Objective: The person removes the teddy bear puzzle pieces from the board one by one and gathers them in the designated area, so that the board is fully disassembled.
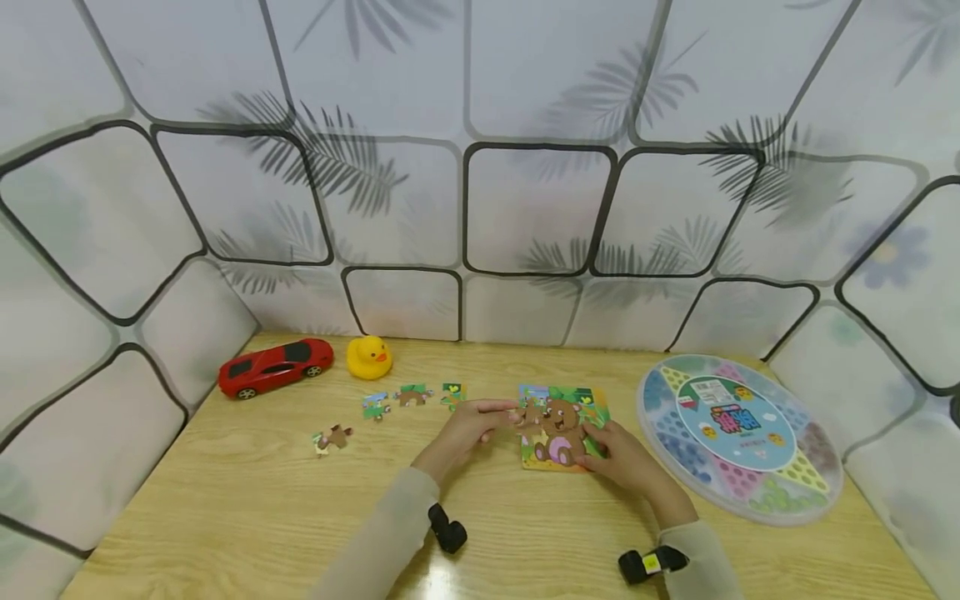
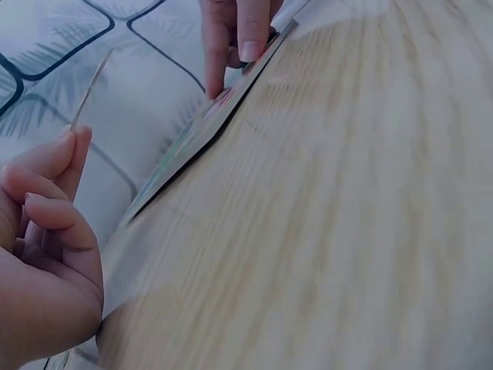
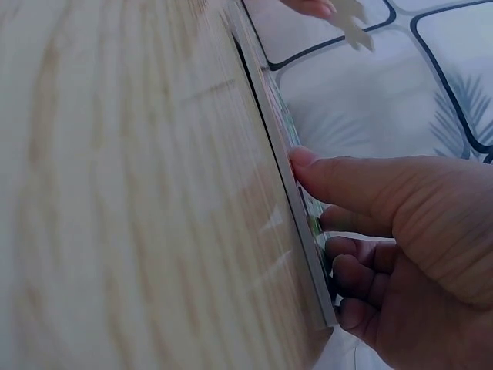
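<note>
My left hand (image 1: 475, 425) pinches a thin brown jigsaw piece (image 1: 528, 413) between thumb and fingertips, holding it up over the left side of a bear jigsaw puzzle (image 1: 562, 433). In the left wrist view the piece (image 2: 91, 89) shows edge-on; in the right wrist view its cut outline (image 3: 350, 21) appears at the top. With my right hand (image 1: 621, 457) I hold the puzzle board by its right side, the thumb at its near edge and the other fingers curled at the side. The board (image 3: 296, 223) lies low on the table.
Several loose jigsaw pieces (image 1: 412, 395) lie left of the board, with a brown one (image 1: 333, 438) nearer me. Behind them are a yellow rubber duck (image 1: 369, 357) and a red toy car (image 1: 276, 367). A round board-game case (image 1: 738, 437) lies right of my right hand.
</note>
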Demonstrator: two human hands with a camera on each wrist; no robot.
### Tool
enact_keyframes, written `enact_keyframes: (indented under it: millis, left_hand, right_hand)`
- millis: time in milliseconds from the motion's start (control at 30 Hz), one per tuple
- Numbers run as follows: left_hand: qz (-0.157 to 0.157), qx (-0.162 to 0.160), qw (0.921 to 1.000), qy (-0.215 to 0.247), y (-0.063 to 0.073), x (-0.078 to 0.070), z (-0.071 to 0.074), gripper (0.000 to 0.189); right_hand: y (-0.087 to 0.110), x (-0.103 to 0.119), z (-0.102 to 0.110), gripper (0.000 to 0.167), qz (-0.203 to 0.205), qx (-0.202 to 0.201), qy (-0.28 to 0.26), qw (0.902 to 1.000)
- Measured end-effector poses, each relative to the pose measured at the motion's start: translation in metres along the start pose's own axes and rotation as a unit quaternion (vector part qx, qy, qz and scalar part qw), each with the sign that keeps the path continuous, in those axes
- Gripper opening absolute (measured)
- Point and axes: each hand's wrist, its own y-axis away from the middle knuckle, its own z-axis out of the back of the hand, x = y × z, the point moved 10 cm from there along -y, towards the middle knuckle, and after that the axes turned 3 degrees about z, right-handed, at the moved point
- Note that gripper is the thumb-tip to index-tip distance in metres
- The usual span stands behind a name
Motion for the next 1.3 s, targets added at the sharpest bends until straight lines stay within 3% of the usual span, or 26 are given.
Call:
enact_keyframes:
  millis: [433,633,933,1133,1300]
  left_hand:
    - [0.008,-0.081,0.9965,-0.016,0.042,0.002,0.065,0.032]
    - [0.029,-0.125,0.9916,-0.021,0.056,0.007,0.096,0.030]
    - [0.051,-0.177,0.9807,-0.065,0.083,0.012,0.142,0.031]
    - [0.064,-0.214,0.9727,-0.064,0.094,0.011,0.163,0.031]
    - [0.072,-0.231,0.9680,-0.067,0.101,0.010,0.171,0.029]
  right_hand:
    - [0.000,-0.002,-0.001,0.066,0.001,0.002,-0.003,1.0000]
    - [0.001,-0.001,0.001,0.066,0.003,-0.004,-0.005,1.0000]
    - [0.000,-0.001,0.000,0.067,-0.004,0.001,-0.007,1.0000]
    - [0.001,-0.001,0.002,0.067,-0.006,-0.001,-0.009,0.9999]
    - [0.001,-0.001,0.000,0.068,-0.004,0.000,-0.007,1.0000]
